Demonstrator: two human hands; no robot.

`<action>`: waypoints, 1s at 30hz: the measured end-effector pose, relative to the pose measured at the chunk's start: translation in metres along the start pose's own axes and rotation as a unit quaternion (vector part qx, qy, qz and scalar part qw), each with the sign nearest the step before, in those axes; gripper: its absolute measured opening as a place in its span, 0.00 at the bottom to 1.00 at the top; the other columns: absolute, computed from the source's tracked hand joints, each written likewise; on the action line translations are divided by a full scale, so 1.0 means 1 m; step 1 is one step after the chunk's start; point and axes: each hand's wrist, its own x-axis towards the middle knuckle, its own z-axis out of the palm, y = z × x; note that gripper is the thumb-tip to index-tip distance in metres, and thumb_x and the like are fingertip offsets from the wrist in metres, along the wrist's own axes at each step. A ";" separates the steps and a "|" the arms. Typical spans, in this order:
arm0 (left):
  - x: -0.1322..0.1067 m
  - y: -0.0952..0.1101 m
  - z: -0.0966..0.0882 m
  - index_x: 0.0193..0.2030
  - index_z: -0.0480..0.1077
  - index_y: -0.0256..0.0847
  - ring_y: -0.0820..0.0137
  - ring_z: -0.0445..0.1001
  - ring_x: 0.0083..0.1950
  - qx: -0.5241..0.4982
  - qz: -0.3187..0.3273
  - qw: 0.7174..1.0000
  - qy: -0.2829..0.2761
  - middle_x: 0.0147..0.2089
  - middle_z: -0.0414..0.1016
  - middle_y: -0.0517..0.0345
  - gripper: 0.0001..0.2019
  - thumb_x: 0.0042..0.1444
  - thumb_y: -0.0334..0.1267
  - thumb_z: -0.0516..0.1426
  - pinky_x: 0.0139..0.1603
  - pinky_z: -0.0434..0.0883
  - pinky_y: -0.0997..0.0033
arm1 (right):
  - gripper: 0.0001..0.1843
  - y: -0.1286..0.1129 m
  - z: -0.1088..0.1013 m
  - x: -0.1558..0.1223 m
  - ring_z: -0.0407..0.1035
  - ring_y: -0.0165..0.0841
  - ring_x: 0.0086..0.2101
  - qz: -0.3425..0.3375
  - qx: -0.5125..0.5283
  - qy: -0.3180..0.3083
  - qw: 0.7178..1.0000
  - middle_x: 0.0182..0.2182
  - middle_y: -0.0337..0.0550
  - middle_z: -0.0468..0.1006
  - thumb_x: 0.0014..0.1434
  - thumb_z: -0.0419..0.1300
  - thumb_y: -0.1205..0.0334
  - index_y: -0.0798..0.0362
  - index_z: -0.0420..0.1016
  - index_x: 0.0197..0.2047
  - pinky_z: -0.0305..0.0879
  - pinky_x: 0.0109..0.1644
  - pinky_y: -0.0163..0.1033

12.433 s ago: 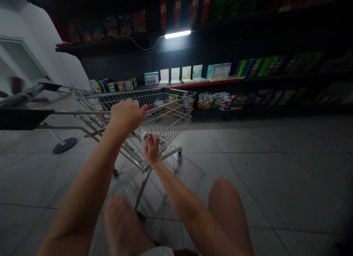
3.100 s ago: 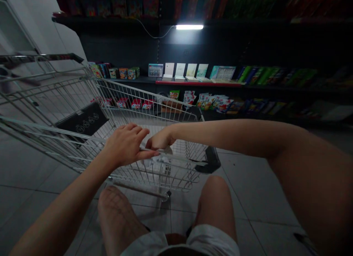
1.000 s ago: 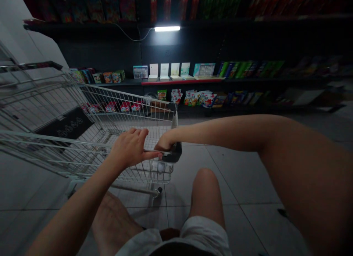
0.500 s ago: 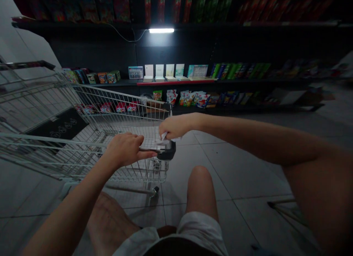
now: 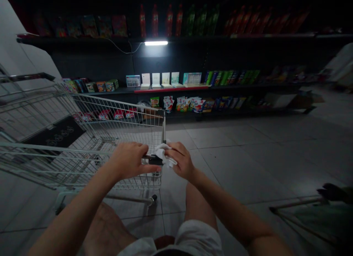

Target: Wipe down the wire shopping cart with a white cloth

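My left hand lies over the handle of a wire shopping cart, its fingers curled around the bar. My right hand sits just beside the handle's end and pinches a crumpled white cloth. That cloth rubs against the black handle grip. The cart's basket stretches away to the left, and its inside is mostly dim.
Dark store shelves hold packaged goods, cards and bottles under a bright strip light. Grey floor tiles spread to the right. A low wire frame with a dark object stands at the lower right.
My right hand has swung in from the far right to the handle's end, bringing the white cloth into clearer view. The view has turned slightly, and my left hand stays on the handle.
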 end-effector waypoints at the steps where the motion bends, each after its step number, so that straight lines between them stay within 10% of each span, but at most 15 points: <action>1: 0.003 0.008 0.003 0.36 0.70 0.41 0.58 0.76 0.37 0.003 0.005 1.000 0.003 0.36 0.78 0.50 0.35 0.54 0.73 0.41 0.29 0.58 0.65 | 0.17 0.012 0.002 0.006 0.66 0.41 0.49 -0.011 -0.010 -0.012 1.000 0.49 0.51 0.71 0.58 0.51 0.62 0.50 0.75 0.48 0.64 0.55 0.48; 6: 0.016 0.029 0.021 0.37 0.71 0.41 0.58 0.77 0.36 0.039 -0.021 0.998 0.048 0.35 0.78 0.50 0.29 0.61 0.64 0.43 0.26 0.55 0.65 | 0.19 0.083 0.001 0.080 0.65 0.38 0.50 0.059 -0.043 -0.119 0.990 0.48 0.54 0.72 0.57 0.50 0.68 0.58 0.75 0.48 0.61 0.57 0.43; 11: 0.021 0.024 0.028 0.34 0.72 0.42 0.60 0.77 0.34 0.055 0.013 0.997 0.052 0.31 0.78 0.52 0.30 0.62 0.64 0.41 0.26 0.53 0.65 | 0.17 0.100 -0.014 0.131 0.67 0.34 0.49 0.044 -0.099 -0.295 0.949 0.48 0.50 0.75 0.60 0.50 0.69 0.58 0.77 0.47 0.58 0.56 0.37; 30: 0.005 -0.008 0.045 0.22 0.64 0.41 0.70 0.66 0.22 0.089 0.118 0.960 0.239 0.19 0.68 0.60 0.25 0.60 0.58 0.51 0.26 0.48 0.68 | 0.16 0.080 -0.013 0.131 0.71 0.34 0.48 0.058 -0.177 -0.316 0.930 0.49 0.44 0.75 0.63 0.51 0.65 0.51 0.77 0.48 0.63 0.47 0.35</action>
